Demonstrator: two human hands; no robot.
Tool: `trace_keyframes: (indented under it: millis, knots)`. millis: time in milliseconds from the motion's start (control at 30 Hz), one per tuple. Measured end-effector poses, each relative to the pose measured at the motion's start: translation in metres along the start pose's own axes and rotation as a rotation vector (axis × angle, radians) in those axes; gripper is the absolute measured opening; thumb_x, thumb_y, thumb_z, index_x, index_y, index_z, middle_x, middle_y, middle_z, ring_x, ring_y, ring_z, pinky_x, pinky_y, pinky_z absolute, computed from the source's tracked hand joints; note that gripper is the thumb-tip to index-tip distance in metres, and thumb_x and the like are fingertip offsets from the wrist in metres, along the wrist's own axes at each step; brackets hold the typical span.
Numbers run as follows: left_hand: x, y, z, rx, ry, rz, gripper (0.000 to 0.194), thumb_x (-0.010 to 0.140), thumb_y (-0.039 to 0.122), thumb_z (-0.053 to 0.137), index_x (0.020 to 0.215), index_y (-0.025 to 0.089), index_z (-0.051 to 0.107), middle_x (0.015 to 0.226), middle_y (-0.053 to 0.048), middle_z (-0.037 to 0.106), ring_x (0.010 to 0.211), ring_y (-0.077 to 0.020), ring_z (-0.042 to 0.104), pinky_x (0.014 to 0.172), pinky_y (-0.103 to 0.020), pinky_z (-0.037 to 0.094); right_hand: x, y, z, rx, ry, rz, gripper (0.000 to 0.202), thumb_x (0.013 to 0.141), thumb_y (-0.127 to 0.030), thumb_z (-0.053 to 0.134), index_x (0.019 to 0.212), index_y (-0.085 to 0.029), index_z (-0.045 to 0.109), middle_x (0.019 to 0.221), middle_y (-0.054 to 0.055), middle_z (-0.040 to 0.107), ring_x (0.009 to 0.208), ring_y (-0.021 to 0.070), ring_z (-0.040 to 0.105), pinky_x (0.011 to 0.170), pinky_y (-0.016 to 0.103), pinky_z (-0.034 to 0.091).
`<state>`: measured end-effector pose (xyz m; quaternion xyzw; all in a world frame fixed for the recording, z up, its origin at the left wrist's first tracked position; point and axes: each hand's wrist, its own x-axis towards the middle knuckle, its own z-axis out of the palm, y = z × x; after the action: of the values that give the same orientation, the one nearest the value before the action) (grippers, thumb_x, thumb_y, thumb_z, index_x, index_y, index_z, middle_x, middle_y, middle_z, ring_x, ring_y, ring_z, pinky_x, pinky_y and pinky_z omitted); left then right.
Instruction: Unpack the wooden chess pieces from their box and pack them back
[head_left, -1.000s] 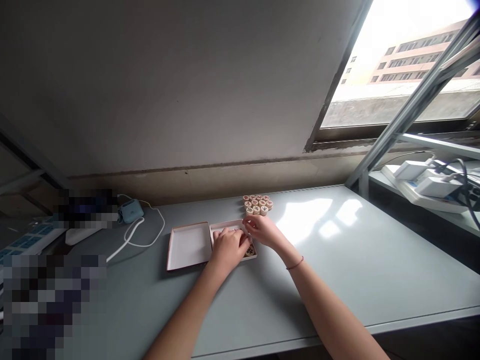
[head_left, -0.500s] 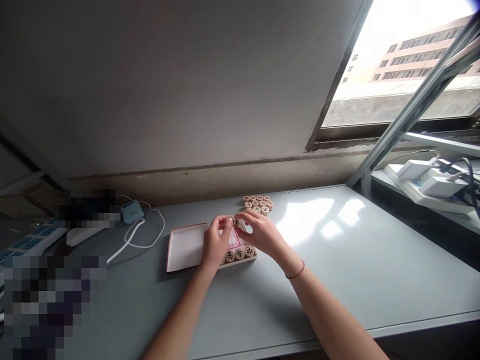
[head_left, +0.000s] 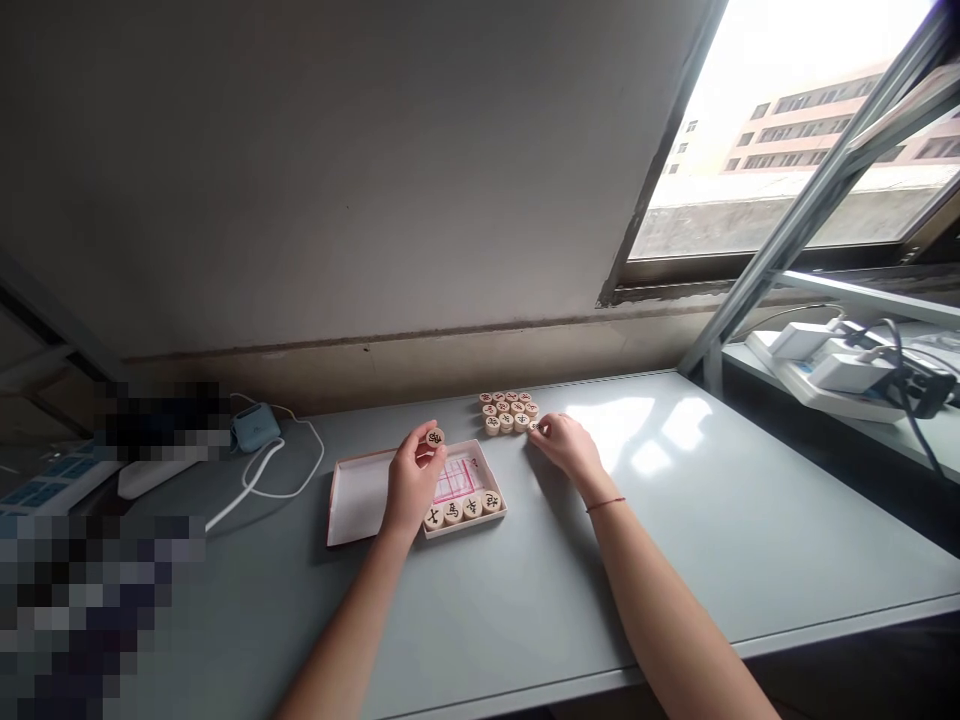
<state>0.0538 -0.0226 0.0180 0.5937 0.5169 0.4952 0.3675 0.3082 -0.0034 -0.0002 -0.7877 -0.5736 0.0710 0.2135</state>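
Note:
My left hand (head_left: 411, 482) pinches a round wooden Chinese chess piece (head_left: 435, 437) with a black character, raised over the back left of a shallow open box (head_left: 490, 462). A front row of black-marked chess pieces (head_left: 472, 506) lies in that box, in front of a pink-lined paper (head_left: 453, 482). To its left, partly behind my left hand, lies the white-lined lid (head_left: 360, 497). At the right end of a block of chess pieces (head_left: 506, 408), my right hand (head_left: 574, 452) has its fingertips closed on another chess piece (head_left: 534, 427), which they partly cover.
A pale blue device (head_left: 256, 428) with a white cable (head_left: 321, 440) sits at the back left of the grey desk (head_left: 480, 620). White power adapters (head_left: 840, 365) stand on a side shelf at right. A metal frame post (head_left: 795, 210) rises by the window.
My right hand has left the piece in my left hand and moved right to the block of pieces. My left hand still holds its piece, now slightly further left.

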Motion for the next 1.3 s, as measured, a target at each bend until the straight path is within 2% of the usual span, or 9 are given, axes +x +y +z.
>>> trace_keyframes:
  millis: [100,167,300,400,500,667,800,967,1300]
  knots:
    - [-0.003,-0.001,0.002,0.153,-0.016,0.125,0.032,0.084,0.028,0.06,0.115,0.02,0.062,0.098,-0.005,0.068,0.081,-0.0143,0.064,0.079,-0.028,0.053,-0.005,-0.011,-0.001,0.091,0.061,-0.025,0.021,0.081,-0.031,0.055,0.094,-0.017,0.063,0.096,0.011,0.065,0.08,0.0205,0.061,0.061,0.028,0.041]
    - [-0.005,-0.001,0.004,0.289,-0.026,0.236,0.03,0.085,0.03,0.06,0.113,0.02,0.062,0.094,-0.005,0.066,0.078,-0.0153,0.063,0.077,-0.029,0.052,-0.015,-0.029,-0.006,0.277,0.045,-0.165,0.025,0.083,-0.035,0.055,0.1,-0.019,0.061,0.093,0.008,0.066,0.078,0.0186,0.061,0.063,0.027,0.043]
    - [-0.01,-0.001,0.006,0.459,-0.056,0.416,0.025,0.088,0.026,0.056,0.111,0.02,0.062,0.094,-0.006,0.065,0.082,-0.0182,0.063,0.076,-0.03,0.051,-0.044,-0.073,-0.008,0.653,-0.24,-0.56,0.028,0.085,-0.044,0.056,0.097,-0.02,0.061,0.082,0.003,0.067,0.068,0.0134,0.059,0.058,0.024,0.045]
    - [-0.01,-0.003,0.007,0.506,-0.083,0.484,0.023,0.091,0.024,0.052,0.112,0.02,0.06,0.093,-0.006,0.065,0.084,-0.0185,0.063,0.076,-0.03,0.051,-0.056,-0.089,-0.004,0.7,-0.246,-0.604,0.02,0.084,-0.038,0.057,0.089,-0.019,0.062,0.078,0.002,0.066,0.063,0.0116,0.056,0.054,0.022,0.043]
    - [-0.009,-0.005,0.006,0.56,-0.113,0.5,0.029,0.09,0.024,0.054,0.118,0.021,0.058,0.098,-0.007,0.064,0.09,-0.0197,0.063,0.082,-0.031,0.05,-0.048,-0.08,-0.003,0.705,-0.157,-0.539,0.016,0.082,-0.033,0.057,0.088,-0.02,0.063,0.079,0.002,0.067,0.067,0.0132,0.059,0.055,0.023,0.044]
    - [-0.005,-0.001,-0.007,0.858,-0.109,0.357,0.034,0.087,0.029,0.056,0.12,0.022,0.06,0.107,-0.009,0.057,0.097,-0.0242,0.059,0.085,-0.035,0.048,-0.015,-0.032,-0.009,0.35,0.119,-0.222,0.016,0.078,-0.027,0.056,0.089,-0.02,0.064,0.092,0.005,0.065,0.065,0.0139,0.058,0.063,0.027,0.043]
    - [-0.002,0.01,-0.025,1.027,-0.105,0.101,0.029,0.09,0.031,0.049,0.111,0.021,0.065,0.1,-0.011,0.054,0.096,-0.0265,0.058,0.083,-0.035,0.047,-0.002,-0.006,-0.005,0.105,0.097,-0.108,0.016,0.078,-0.024,0.055,0.091,-0.019,0.063,0.093,0.007,0.064,0.074,0.0169,0.057,0.062,0.026,0.038]
    - [0.003,0.016,-0.043,1.026,-0.177,-0.138,0.029,0.089,0.032,0.043,0.115,0.026,0.055,0.106,-0.011,0.057,0.089,-0.0259,0.063,0.072,-0.033,0.046,-0.001,-0.001,0.006,0.042,0.054,-0.077,0.014,0.08,-0.025,0.053,0.092,-0.02,0.059,0.092,0.006,0.064,0.075,0.0174,0.055,0.059,0.024,0.033]
    - [0.003,0.02,-0.042,0.956,-0.389,-0.2,0.027,0.089,0.023,0.038,0.114,0.026,0.048,0.078,-0.002,0.064,0.073,-0.0223,0.063,0.062,-0.026,0.038,0.0,0.0,0.006,0.023,0.056,-0.056,0.02,0.081,-0.025,0.052,0.1,-0.021,0.058,0.09,0.006,0.064,0.074,0.018,0.056,0.06,0.025,0.035]
